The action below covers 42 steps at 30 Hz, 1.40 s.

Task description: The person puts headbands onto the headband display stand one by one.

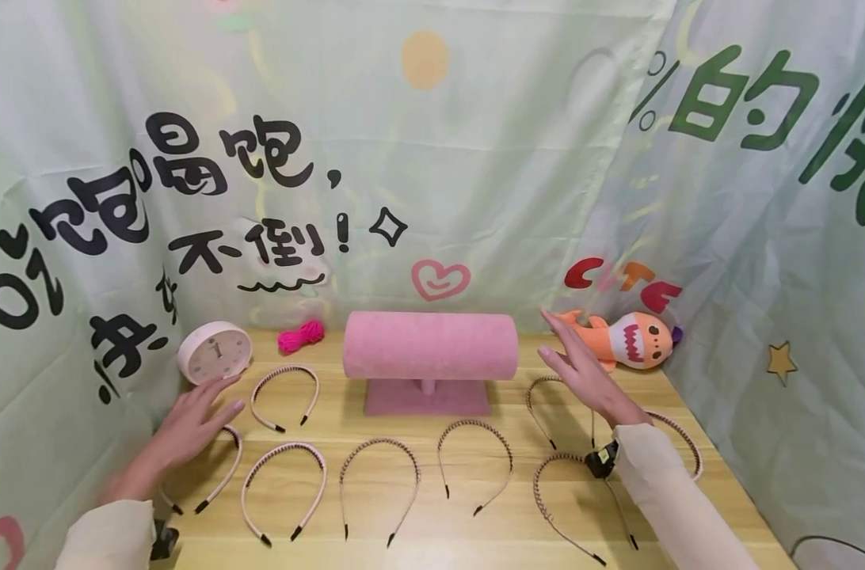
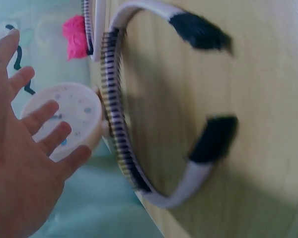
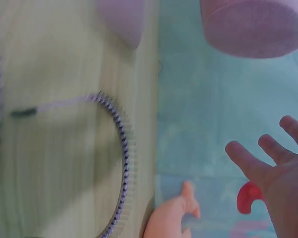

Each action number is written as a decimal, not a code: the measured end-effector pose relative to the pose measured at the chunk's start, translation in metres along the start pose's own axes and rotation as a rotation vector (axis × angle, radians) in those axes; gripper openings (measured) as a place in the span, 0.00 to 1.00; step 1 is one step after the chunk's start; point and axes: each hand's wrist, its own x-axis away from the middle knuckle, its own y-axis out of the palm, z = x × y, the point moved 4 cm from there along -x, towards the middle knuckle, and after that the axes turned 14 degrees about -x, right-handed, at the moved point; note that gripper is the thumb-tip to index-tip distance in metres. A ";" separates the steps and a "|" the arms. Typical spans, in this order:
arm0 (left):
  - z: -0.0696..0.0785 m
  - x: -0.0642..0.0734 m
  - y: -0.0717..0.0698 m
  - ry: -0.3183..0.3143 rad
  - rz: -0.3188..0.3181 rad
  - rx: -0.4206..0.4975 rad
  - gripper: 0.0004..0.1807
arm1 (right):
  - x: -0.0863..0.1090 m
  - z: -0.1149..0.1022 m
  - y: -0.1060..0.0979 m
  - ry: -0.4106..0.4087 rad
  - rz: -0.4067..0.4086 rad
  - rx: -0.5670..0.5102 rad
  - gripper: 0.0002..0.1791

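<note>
My left hand (image 1: 199, 421) hovers with spread fingers above a pale headband (image 1: 234, 467) at the table's left, close to a round clock (image 1: 215, 351). In the left wrist view that headband (image 2: 114, 99) has dark teeth inside and black tips. Extended and holding nothing, my right hand (image 1: 581, 372) is over the right side, near an orange plush toy (image 1: 635, 340) and above a headband (image 1: 535, 400). Between the hands stands a pink padded roll stand (image 1: 430, 344) with nothing on it. Several more headbands lie on the table, among them one braided headband (image 1: 380, 443) in front.
A bundle of bright pink cord (image 1: 301, 337) lies at the back left. Printed cloth (image 1: 489, 198) hangs behind and along both sides of the wooden table (image 1: 432, 522). Headbands are spread in rows before the stand, and one headband (image 1: 689, 443) lies near the right edge.
</note>
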 end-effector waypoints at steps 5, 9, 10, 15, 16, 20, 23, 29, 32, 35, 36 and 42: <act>-0.010 0.007 -0.002 0.003 0.006 0.051 0.35 | -0.010 -0.003 0.008 0.003 -0.025 -0.048 0.38; -0.018 0.012 -0.003 -0.003 -0.002 0.053 0.32 | -0.016 -0.002 0.015 0.031 -0.044 -0.092 0.36; -0.020 0.014 -0.003 -0.006 -0.005 0.051 0.31 | -0.017 -0.001 0.017 0.037 -0.048 -0.103 0.36; -0.029 0.020 0.001 -0.007 0.007 0.053 0.26 | -0.022 -0.003 0.025 0.029 -0.065 -0.131 0.35; -0.031 0.021 0.001 -0.003 0.013 0.056 0.25 | -0.023 -0.005 0.027 0.025 -0.066 -0.133 0.35; -0.039 0.023 0.003 0.011 0.041 0.041 0.22 | -0.026 -0.007 0.030 0.031 -0.074 -0.139 0.35; -0.046 0.025 0.003 -0.002 0.031 0.015 0.21 | -0.028 -0.005 0.032 0.056 -0.083 -0.137 0.35; -0.055 0.026 0.004 -0.037 -0.056 0.048 0.16 | -0.028 0.000 0.034 0.099 -0.081 -0.187 0.35; -0.057 0.026 0.003 -0.035 -0.070 0.051 0.12 | -0.028 0.001 0.036 0.117 -0.078 -0.226 0.35; -0.058 0.027 0.003 -0.034 -0.068 0.043 0.10 | -0.028 0.002 0.038 0.144 -0.082 -0.266 0.35; -0.058 0.027 0.003 -0.037 -0.070 0.040 0.10 | -0.028 0.002 0.039 0.151 -0.085 -0.282 0.35; -0.064 0.025 0.004 -0.065 -0.097 0.030 0.08 | -0.028 0.004 0.042 0.160 -0.092 -0.356 0.35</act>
